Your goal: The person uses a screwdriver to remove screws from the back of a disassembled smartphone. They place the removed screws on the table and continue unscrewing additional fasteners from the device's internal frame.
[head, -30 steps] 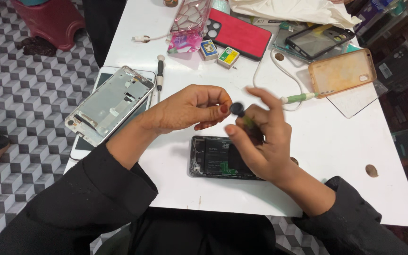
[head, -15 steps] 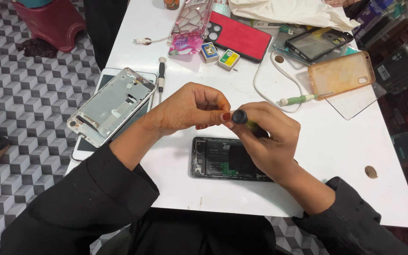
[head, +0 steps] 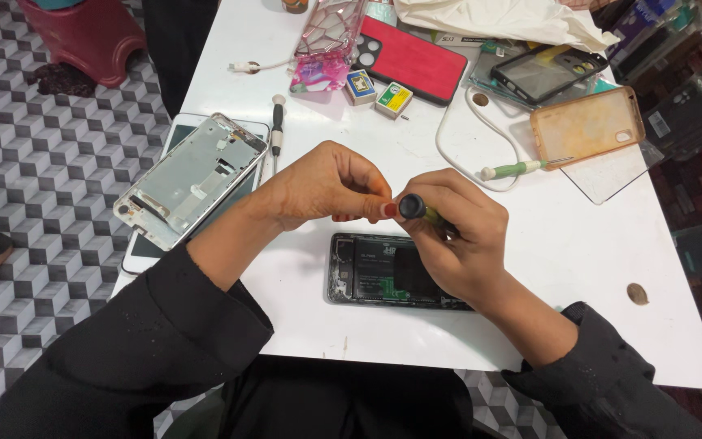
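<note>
From my remote feed, a white table (head: 578, 268) fills the view, strewn with phone parts. On its left edge lies a silver phone mid-frame (head: 191, 180), resting on a white phone (head: 144, 252); at the far side sit a red phone case (head: 416, 61) and an orange phone case (head: 588, 126), with a green-handled screwdriver (head: 517, 169) just beside the orange one. The opened smartphone (head: 383, 272) lies flat near the table's front edge, its circuit board and battery exposed, partly hidden under my right wrist.

My left hand (head: 318, 187) is curled, its thumb and forefinger pinched toward the round cap of a dark screwdriver (head: 416, 210). My right hand (head: 457, 240) is closed around that screwdriver's handle, just above the opened smartphone.

Against the picture a second ago, the two hands have closed in: the right hand's fingers, then loosely spread, now wrap the tool, and the left fingertips meet its cap. The opened smartphone has not shifted on the table.
</note>
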